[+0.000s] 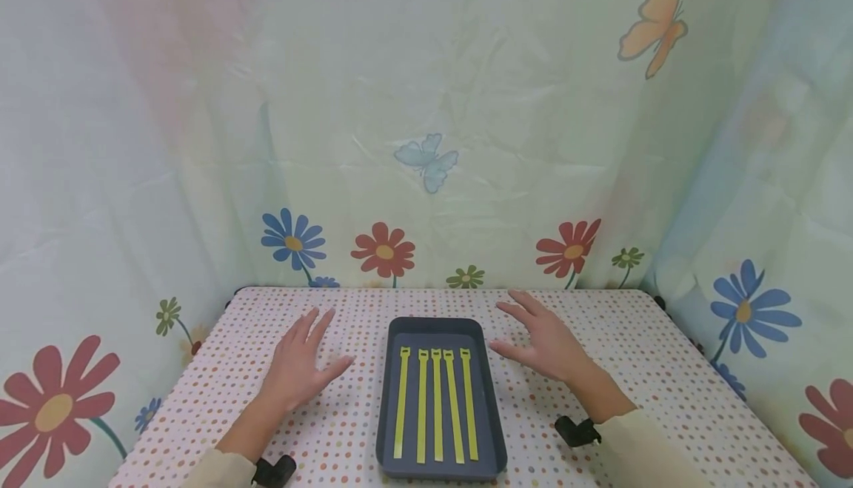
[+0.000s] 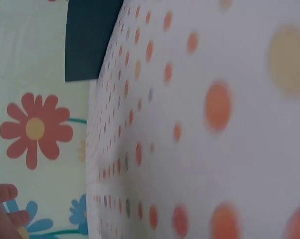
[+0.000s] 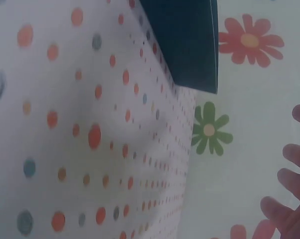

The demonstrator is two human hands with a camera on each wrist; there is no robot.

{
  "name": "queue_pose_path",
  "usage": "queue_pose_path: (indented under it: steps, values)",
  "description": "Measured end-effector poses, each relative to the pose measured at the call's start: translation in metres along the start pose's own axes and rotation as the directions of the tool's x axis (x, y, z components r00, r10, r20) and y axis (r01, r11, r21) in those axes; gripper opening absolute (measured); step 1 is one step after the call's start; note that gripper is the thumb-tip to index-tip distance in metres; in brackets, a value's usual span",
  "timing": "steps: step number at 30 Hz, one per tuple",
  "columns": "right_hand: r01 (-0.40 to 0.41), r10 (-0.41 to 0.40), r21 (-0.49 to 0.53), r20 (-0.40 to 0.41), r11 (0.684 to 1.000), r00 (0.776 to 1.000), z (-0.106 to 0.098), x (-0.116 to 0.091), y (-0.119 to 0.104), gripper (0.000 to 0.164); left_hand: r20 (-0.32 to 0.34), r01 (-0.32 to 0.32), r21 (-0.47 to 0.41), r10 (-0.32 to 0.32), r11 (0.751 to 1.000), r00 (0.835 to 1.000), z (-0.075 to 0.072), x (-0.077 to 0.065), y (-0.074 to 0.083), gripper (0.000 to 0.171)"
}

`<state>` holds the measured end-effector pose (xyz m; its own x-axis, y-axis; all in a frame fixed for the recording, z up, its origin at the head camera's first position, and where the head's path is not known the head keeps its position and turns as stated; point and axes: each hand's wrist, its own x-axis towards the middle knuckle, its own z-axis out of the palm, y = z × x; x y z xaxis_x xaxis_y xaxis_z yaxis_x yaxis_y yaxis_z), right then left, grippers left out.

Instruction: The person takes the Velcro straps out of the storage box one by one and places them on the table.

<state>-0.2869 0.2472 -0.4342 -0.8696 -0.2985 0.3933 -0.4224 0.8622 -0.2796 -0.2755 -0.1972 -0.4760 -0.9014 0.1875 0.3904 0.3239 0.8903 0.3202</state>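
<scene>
A dark grey rectangular tray (image 1: 493, 429) lies on the table between my two hands. Inside it several yellow-green straps (image 1: 421, 406), each with a slotted head at the far end, are laid side by side lengthwise. My left hand (image 1: 298, 364) is to the left of the tray with fingers spread, holding nothing. On the other side, my right hand (image 1: 543, 338) has its fingers extended towards the tray, apart from it and holding nothing. Both wrist views show the tray's outer wall (image 2: 90, 40) and some fingertips (image 3: 277, 209).
A polka-dot cloth (image 1: 560, 451) covers the table. Behind it and along both sides hangs a curtain (image 1: 506, 103) printed with flowers and butterflies. Black wrist-worn devices sit at the left wrist (image 1: 275, 471) and the right wrist (image 1: 577, 431).
</scene>
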Motion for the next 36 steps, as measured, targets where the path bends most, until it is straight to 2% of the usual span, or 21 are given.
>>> queue_pose_path:
  steps: [7,11,14,18,21,26,36]
  values:
    - [-0.036,0.033,0.076,0.039,0.996,0.999,0.006,0.000,-0.016,0.081,0.040,0.063,-0.126,-0.058,0.990,0.998,0.009,-0.009,0.018,0.090]
    - [-0.040,0.031,0.139,0.069,0.989,0.997,0.008,0.000,-0.024,0.079,0.113,0.112,-0.200,-0.091,0.973,0.989,0.011,-0.016,0.032,0.085]
    - [-0.019,0.001,0.191,0.092,0.981,0.996,0.009,0.001,-0.031,0.073,0.176,0.163,-0.267,-0.118,0.950,0.977,0.012,-0.020,0.042,0.080]
    - [0.007,-0.041,0.253,0.127,0.967,0.991,0.008,0.004,-0.041,0.067,0.239,0.244,-0.377,-0.161,0.894,0.958,0.014,-0.025,0.054,0.074]
    - [0.029,-0.083,0.305,0.163,0.952,0.983,0.008,0.007,-0.049,0.064,0.272,0.289,-0.460,-0.177,0.839,0.946,0.015,-0.027,0.062,0.070]
    - [0.116,-0.203,0.372,0.206,0.921,0.957,0.009,0.010,-0.058,0.056,0.326,0.359,-0.558,-0.200,0.749,0.924,0.016,-0.030,0.073,0.064]
    - [0.187,-0.318,0.418,0.269,0.889,0.909,0.020,0.019,-0.072,0.048,0.418,0.412,-0.689,-0.138,0.596,0.898,0.024,-0.031,0.075,0.065]
